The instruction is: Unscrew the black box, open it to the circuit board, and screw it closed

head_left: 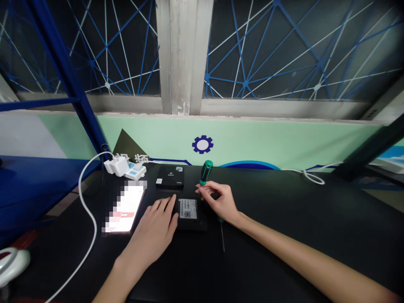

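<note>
Black solid-state drive lies label-up, left hand resting open against its edge; right hand curls at a green screwdriver, grip unclear.

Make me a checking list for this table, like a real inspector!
Surface: black tabletop, in use.
Things at hand: black device with a white label; green-handled screwdriver, its thin shaft showing below the right hand.
Clutter: lit phone, screen blurred; black box.
Hands: left hand flat, fingers at the device's edge; right hand open, fingers by the screwdriver.
Cables: white charger cable; white cable at the back.
Surroundings: blue shelf post, mint wall, window.
</note>
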A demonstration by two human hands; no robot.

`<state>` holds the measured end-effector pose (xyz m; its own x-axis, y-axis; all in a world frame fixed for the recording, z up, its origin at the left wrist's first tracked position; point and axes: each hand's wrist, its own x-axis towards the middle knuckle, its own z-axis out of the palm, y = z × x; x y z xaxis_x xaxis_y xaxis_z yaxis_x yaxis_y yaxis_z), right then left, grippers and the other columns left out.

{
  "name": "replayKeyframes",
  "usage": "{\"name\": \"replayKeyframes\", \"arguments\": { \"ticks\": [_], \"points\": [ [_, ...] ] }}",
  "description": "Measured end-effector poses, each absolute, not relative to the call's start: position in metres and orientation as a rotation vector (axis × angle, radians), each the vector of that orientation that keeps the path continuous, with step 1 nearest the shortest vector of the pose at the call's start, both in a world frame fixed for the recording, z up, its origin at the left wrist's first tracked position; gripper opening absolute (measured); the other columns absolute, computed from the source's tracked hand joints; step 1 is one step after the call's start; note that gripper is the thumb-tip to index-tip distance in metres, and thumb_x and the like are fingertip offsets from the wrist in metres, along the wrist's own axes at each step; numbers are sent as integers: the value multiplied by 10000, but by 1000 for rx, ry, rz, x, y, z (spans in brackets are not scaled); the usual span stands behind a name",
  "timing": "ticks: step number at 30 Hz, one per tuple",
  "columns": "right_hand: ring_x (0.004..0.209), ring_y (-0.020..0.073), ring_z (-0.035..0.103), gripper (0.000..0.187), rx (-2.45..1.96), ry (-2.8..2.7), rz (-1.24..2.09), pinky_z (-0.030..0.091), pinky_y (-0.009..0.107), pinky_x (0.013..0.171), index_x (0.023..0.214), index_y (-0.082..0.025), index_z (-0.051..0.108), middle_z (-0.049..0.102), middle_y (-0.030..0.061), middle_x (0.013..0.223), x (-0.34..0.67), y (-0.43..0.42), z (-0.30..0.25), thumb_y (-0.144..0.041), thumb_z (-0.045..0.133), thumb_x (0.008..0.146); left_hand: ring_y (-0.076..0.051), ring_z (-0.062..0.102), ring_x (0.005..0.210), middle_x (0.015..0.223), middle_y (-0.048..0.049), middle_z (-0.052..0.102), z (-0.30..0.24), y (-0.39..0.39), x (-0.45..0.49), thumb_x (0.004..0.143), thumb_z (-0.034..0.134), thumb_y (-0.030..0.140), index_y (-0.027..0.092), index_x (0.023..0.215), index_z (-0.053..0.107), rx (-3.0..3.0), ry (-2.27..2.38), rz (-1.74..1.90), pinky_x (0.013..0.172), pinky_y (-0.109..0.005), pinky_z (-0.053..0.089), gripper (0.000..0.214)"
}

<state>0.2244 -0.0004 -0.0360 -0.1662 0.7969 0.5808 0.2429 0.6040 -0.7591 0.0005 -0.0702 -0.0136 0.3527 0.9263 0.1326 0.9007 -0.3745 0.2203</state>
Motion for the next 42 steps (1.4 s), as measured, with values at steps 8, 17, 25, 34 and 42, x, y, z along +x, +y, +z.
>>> {"name": "replayKeyframes", "arguments": {
  "ticks": [8, 17, 25, 34, 42],
  "points": [
    [565, 169, 669, 251, -865, -1697, 616, 572, 279, 536, 855, -173, 710, 759, 74, 747, 223, 0, -38, -414, 668, 911, -283, 496, 1315, 1442, -133, 548, -15, -71, 0, 1028, 296, 336, 149, 1516, 389, 2505, 1689, 355, 1050, -472, 438, 531],
    [561, 162, 649, 261, -881, -1689, 609, 555, 270, 527, 881, -171, 726, 742, 60, 728, 224, 1, -38, -429, 687, 891, -280, 497, 1312, 1437, -126, 550, -15, -70, 0, 1025, 296, 341, 157, 1511, 397, 2500, 1691, 362, 1047, -466, 440, 529],
    [562, 156, 673, 239, -854, -1732, 604, 563, 267, 545, 961, -166, 736, 778, 84, 826, 227, 1, -39, -371, 614, 948, -278, 476, 1334, 1469, -124, 523, -13, -71, 1, 1030, 293, 329, 149, 1534, 358, 2477, 1698, 322, 1063, -467, 432, 539],
    [531, 158, 669, 255, -857, -1714, 596, 543, 255, 507, 864, -163, 719, 771, 84, 765, 223, -2, -32, -391, 629, 935, -283, 466, 1352, 1482, -128, 511, -12, -72, 1, 1034, 298, 342, 147, 1539, 353, 2468, 1706, 305, 1085, -476, 417, 545],
    [536, 148, 657, 247, -844, -1723, 595, 530, 243, 509, 853, -161, 707, 770, 88, 772, 223, -1, -34, -379, 628, 939, -279, 467, 1352, 1479, -122, 515, -13, -70, 2, 1034, 307, 337, 152, 1540, 353, 2471, 1710, 298, 1088, -464, 419, 540]
  ]
}}
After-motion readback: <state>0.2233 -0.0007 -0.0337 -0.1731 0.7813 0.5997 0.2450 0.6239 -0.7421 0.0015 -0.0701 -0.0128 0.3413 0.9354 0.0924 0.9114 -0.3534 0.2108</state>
